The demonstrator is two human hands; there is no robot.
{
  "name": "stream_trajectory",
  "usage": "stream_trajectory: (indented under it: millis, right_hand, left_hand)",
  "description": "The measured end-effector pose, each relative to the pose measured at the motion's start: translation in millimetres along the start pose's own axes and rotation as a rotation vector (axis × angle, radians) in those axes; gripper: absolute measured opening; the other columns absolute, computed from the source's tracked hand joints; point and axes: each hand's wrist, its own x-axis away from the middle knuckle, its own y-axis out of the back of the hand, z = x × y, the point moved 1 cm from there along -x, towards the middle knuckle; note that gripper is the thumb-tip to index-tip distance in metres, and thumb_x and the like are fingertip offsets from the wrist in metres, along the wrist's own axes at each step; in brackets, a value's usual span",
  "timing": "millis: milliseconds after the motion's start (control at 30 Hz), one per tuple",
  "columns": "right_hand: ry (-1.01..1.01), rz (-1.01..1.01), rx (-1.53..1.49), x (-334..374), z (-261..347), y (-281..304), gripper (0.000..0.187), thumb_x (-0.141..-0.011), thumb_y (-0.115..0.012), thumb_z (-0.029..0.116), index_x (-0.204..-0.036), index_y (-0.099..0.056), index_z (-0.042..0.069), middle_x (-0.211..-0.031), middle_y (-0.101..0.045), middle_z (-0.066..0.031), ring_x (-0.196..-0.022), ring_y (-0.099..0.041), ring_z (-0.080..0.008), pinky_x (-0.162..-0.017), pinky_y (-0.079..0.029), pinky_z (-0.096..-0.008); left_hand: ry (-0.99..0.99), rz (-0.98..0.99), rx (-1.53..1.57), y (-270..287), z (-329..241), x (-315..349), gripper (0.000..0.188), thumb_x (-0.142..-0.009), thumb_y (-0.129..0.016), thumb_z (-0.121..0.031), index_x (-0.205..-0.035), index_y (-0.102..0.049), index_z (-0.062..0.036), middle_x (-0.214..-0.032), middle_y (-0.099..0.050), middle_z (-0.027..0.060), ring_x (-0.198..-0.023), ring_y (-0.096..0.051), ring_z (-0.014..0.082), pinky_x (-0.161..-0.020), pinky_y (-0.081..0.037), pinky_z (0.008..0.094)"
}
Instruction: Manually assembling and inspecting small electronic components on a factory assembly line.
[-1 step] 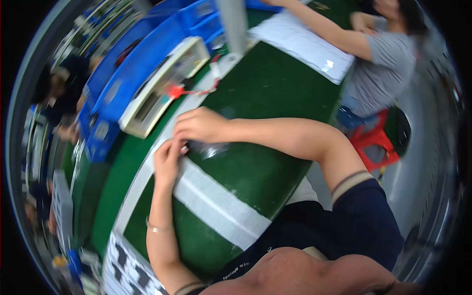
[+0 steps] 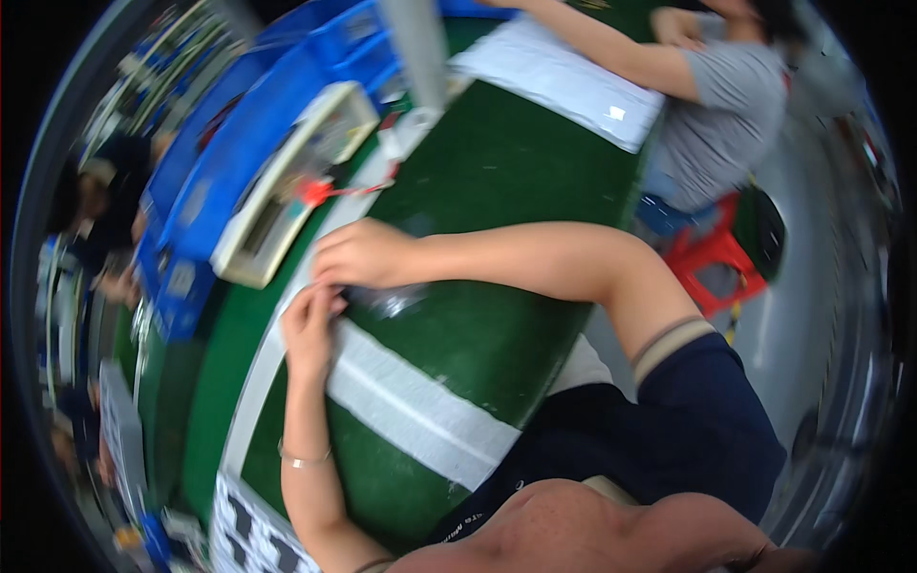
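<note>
My left hand and my right hand meet fingertip to fingertip near the far edge of the green table mat. The fingers of both are bent and pressed together. What they pinch, if anything, is too small and blurred to name. A crumpled piece of clear plastic, perhaps a bag, lies on the mat under my right wrist. A white cloth-like strip runs over the mat from just below my left fingers toward my body.
Past the table's pale edge stand a long cream tray with small parts and a red piece, and several blue bins. A grey post rises beyond. A co-worker sits at right by a white sheet and red stool.
The whole view has shifted, so the bins, tray and co-worker appear a little further left. Both hands stay together at the same spot over the mat, with the fingers slightly moved.
</note>
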Motion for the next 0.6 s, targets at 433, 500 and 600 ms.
stream_trajectory:
  millis: [433, 500, 600]
  right_hand:
    - [0.049, 0.063, -0.193, -27.2, -13.1, -3.4, 0.017, -0.071, -0.062, 0.022, -0.075, -0.062, 0.006, -0.075, -0.061, -0.0059, -0.070, -0.060, -0.0244, -0.061, -0.046, -0.0355]
    - [0.067, 0.024, -0.135, -19.0, -16.2, -2.5, 0.016, -0.072, -0.062, 0.022, -0.073, -0.060, 0.007, -0.071, -0.057, -0.0053, -0.067, -0.058, -0.0238, -0.058, -0.046, -0.0346]
    - [0.150, 0.018, -0.074, -15.4, -9.3, -0.8, 0.014, -0.071, -0.064, 0.019, -0.074, -0.058, 0.008, -0.069, -0.054, -0.0033, -0.063, -0.055, -0.0216, -0.056, -0.045, -0.0320]
  left_hand:
    - [0.038, -0.017, 0.258, 10.0, -1.5, -1.5, 0.029, -0.092, -0.046, -0.024, -0.087, -0.058, 0.0019, -0.076, -0.057, 0.0053, -0.071, -0.052, 0.0114, -0.067, -0.041, 0.0244]
    - [0.053, 0.023, 0.196, 9.2, 0.5, -4.1, 0.029, -0.091, -0.047, -0.024, -0.087, -0.059, 0.0028, -0.075, -0.058, 0.0060, -0.071, -0.053, 0.0120, -0.068, -0.042, 0.0247]
    - [0.078, 0.055, 0.213, 10.0, -2.6, 1.2, 0.027, -0.091, -0.047, -0.021, -0.086, -0.059, 0.0028, -0.075, -0.059, 0.0061, -0.072, -0.054, 0.0121, -0.069, -0.043, 0.0239]
